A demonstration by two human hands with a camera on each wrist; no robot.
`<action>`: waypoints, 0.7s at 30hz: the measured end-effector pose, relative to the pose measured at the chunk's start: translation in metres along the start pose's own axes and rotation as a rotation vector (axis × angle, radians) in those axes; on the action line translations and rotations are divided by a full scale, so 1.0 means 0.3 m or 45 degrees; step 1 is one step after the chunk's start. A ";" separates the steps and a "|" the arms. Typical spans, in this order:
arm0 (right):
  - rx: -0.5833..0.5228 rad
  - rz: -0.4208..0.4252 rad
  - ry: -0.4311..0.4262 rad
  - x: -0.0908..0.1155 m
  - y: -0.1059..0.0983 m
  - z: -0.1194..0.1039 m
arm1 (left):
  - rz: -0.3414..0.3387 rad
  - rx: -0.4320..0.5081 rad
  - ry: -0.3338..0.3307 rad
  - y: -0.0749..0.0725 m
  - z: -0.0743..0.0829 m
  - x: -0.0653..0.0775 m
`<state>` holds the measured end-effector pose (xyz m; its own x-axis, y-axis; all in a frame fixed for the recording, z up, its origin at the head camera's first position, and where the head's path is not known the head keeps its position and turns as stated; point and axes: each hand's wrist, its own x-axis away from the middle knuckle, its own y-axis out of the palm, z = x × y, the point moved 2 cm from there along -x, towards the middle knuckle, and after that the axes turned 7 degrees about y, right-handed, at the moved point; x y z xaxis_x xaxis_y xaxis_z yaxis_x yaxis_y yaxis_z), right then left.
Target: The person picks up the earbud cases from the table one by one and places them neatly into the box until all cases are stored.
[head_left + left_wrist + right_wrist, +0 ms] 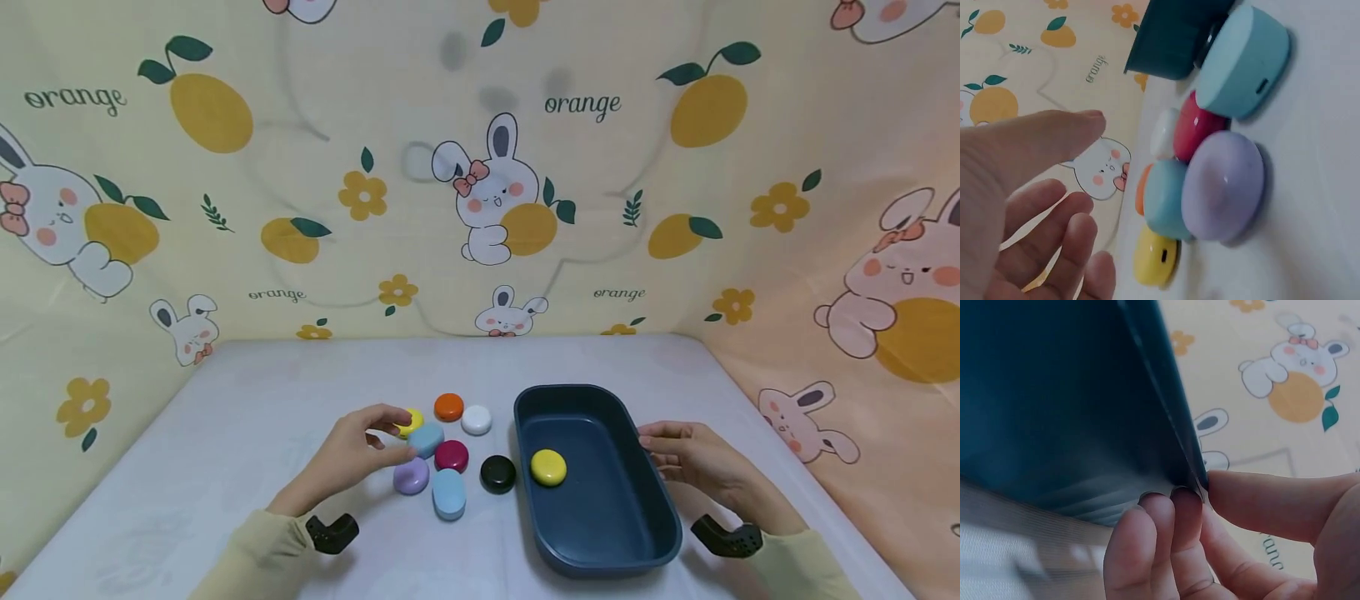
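My left hand [352,450] hovers over a cluster of glossy rounded plastic pieces, thumb and fingers apart, holding nothing. Nearest to it are a yellow piece [410,422], partly hidden by the fingers, a light blue piece [426,440] and a lilac piece [1225,187]. A dark blue rectangular tray [652,500] stands to the right, with one yellow round piece [549,468] inside. At the tray's right side, my right hand [697,458] pinches the rim; the right wrist view has the thumb at the edge and fingertips against the outer wall.
Around the cluster lie an orange piece [448,407], a white piece [476,420], a crimson piece [452,457], a taller light blue oval piece [449,494] and a black piece [498,474] close to the tray's left wall. A patterned cloth [360,250] rises behind the white table.
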<state>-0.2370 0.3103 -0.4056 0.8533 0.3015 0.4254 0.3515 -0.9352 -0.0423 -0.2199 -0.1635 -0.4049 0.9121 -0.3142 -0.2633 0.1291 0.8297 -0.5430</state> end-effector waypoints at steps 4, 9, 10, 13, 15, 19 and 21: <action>-0.022 -0.012 0.014 0.004 0.000 0.001 | -0.035 0.013 -0.018 -0.002 -0.025 0.023; -0.035 -0.031 0.019 -0.001 0.002 0.010 | -0.074 0.062 -0.053 0.010 -0.045 0.058; -0.037 -0.034 0.016 -0.003 0.002 0.011 | -0.075 0.067 -0.053 0.011 -0.046 0.062; -0.045 -0.042 0.004 -0.008 0.003 0.013 | -0.070 0.074 -0.050 0.013 -0.049 0.071; -0.048 -0.048 0.000 -0.008 0.003 0.013 | -0.065 0.074 -0.055 0.014 -0.050 0.072; -0.064 -0.061 0.008 -0.003 0.000 0.012 | -0.065 0.083 -0.069 0.019 -0.054 0.070; -0.069 -0.065 0.014 0.001 -0.003 0.013 | -0.069 0.087 -0.075 0.024 -0.056 0.070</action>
<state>-0.2356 0.3120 -0.4091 0.8303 0.3475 0.4358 0.3729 -0.9274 0.0290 -0.2064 -0.1718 -0.4276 0.9239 -0.3339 -0.1867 0.2037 0.8424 -0.4989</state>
